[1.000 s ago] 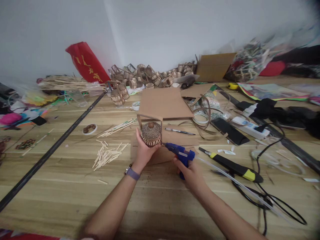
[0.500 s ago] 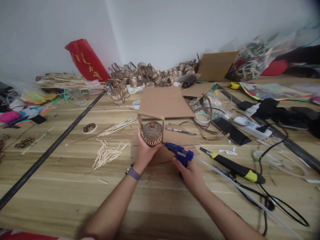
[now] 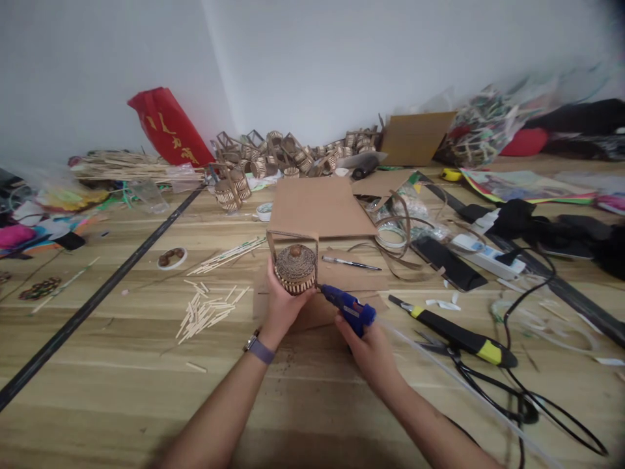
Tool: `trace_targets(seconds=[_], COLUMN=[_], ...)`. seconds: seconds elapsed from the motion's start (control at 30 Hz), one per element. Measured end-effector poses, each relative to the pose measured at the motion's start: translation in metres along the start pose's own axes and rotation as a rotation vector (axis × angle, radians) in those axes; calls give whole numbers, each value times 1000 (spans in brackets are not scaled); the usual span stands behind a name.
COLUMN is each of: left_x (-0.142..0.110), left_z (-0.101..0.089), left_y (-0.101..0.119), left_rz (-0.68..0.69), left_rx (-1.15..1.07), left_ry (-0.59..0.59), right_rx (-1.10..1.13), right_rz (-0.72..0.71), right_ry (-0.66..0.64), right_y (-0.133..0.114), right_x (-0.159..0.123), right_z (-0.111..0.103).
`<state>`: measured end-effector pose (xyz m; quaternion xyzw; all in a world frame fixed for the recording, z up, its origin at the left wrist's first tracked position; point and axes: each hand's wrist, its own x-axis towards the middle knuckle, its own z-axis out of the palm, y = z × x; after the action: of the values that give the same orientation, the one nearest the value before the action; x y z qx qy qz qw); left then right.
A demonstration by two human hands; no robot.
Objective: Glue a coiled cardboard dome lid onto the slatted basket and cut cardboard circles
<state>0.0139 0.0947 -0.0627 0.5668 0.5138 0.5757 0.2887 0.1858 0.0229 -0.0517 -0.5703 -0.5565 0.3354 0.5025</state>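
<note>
A wooden table (image 3: 122, 404) carries everything. Toward its far side lies a sheet of cardboard (image 3: 319, 208), with another piece (image 3: 371, 279) nearer, under the hands. A red bag (image 3: 168, 127) leans at the back left, an open box (image 3: 417, 137) stands at the back right, and between them small woven baskets (image 3: 293, 153) lie heaped.

The right hand (image 3: 371, 352) is wrapped around the grip of a blue glue gun (image 3: 349, 307), from whose rear a long clear stick runs off to the lower right. The left hand (image 3: 283, 306) (a watch (image 3: 258, 347) on its wrist) clasps a lidded basket (image 3: 295, 264) from its left and near side, holding it upright over the nearer piece, with the square handle up. The gun's nozzle is at the basket's lower right, by the handle's foot; whether the two touch, I cannot tell.

To the right lie a black-and-yellow tool (image 3: 461, 333), a phone (image 3: 449, 262) and scissors (image 3: 453, 352). Behind the gun is a pen (image 3: 351, 263); to the left are a dish (image 3: 173, 267) of brown balls and, smallest, scattered sticks (image 3: 209, 316).
</note>
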Motion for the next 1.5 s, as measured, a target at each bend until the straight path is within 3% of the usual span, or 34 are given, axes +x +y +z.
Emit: trace_targets(seconds=[0.27, 0.8, 1.03, 1.3, 1.5], left_x=[0, 0, 0, 0, 0], left_z=[1, 2, 2, 1, 0], left_y=[2, 7, 8, 6, 6], left_rz=[-24, -19, -32, -13, -18], left_rx=[-37, -34, -36, -30, -46], left_ry=[4, 19, 37, 28, 11], right_rx=[-175, -351, -450, -353, -105], right_rz=[-131, -244, -375, -262, -8], right_ry=[-43, -74, -59, -62, -66], right_y=[12, 4, 1, 0, 0], right_x=[-2, 5, 3, 5, 9], right_z=[7, 2, 0, 2, -1])
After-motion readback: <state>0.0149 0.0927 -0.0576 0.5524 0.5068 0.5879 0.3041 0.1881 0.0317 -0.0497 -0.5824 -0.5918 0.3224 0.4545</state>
